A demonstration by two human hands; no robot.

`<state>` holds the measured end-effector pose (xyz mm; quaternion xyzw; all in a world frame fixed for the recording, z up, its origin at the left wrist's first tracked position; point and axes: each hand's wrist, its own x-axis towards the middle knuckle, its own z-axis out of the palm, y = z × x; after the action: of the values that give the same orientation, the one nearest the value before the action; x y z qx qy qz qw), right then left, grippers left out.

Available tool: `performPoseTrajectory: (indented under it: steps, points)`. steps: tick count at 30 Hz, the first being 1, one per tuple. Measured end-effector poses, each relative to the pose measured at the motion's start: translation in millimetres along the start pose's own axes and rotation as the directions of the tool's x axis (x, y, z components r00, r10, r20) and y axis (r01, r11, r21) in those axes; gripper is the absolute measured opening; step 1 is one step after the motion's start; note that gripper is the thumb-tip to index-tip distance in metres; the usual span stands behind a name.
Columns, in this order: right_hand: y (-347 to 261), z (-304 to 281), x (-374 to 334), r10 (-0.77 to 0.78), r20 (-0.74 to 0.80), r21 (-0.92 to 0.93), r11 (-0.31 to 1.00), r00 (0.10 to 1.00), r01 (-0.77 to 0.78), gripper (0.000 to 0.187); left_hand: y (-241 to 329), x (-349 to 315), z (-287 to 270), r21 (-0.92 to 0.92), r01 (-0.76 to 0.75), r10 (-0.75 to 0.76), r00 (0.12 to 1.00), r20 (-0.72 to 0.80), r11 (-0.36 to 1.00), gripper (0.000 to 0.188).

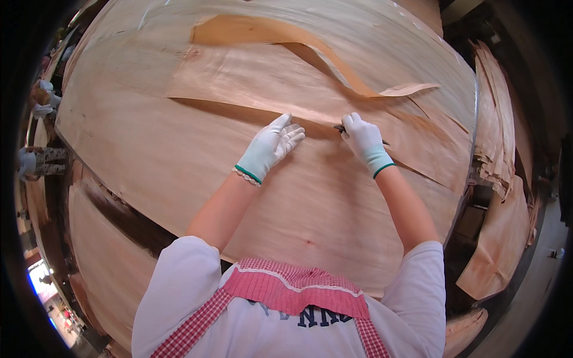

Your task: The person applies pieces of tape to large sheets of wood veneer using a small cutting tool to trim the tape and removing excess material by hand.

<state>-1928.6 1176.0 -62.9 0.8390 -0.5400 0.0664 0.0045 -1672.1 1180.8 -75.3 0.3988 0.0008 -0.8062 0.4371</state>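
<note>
A large sheet of thin wood veneer (179,149) is spread in front of me. On it lies a smaller veneer piece (239,74), its near edge lifted and casting a shadow. My left hand (271,145), in a white glove with a green cuff, is at that edge, palm turned inward and fingers stretched out, holding nothing. My right hand (363,138), gloved alike, is closed around a slim dark knife-like tool (339,128) whose ends show on both sides of the fist. Beyond both hands, a curled orange-brown veneer strip (262,30) arches over the sheet.
Stacked veneer strips (495,119) hang at the right, with a bent veneer sheet (498,250) below them. Another veneer stack (104,250) stands at the left across a dark gap. A person (39,162) is at the far left.
</note>
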Motion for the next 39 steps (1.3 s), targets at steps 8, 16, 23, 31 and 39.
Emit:
performPoseTrajectory:
  steps: [8,16,23,31,39]
  points:
    - [-9,-27,-37,0.622,-0.056,0.646,0.619,0.781,-0.447,0.031,58,54,9,0.508,-0.497,0.618,0.78,-0.093,0.703,0.027]
    - [115,-5,-167,0.734,0.673,0.739,-0.673,0.094,-0.038,0.05,112,83,125,0.431,-0.802,0.712,0.58,0.395,0.414,0.014]
    - [138,0,-154,0.772,0.605,0.77,-0.63,0.196,0.103,0.015,123,42,267,0.168,-0.893,0.801,0.449,0.397,0.417,0.008]
    - [140,-50,-177,0.939,0.165,0.984,-0.134,-0.303,0.121,0.016,93,-15,202,0.31,-0.84,0.723,0.542,0.43,0.445,0.012]
    - [87,-61,-168,0.989,0.09,0.991,-0.078,0.121,-0.105,0.022,134,64,2,0.683,-0.72,0.791,0.487,0.37,0.124,0.028]
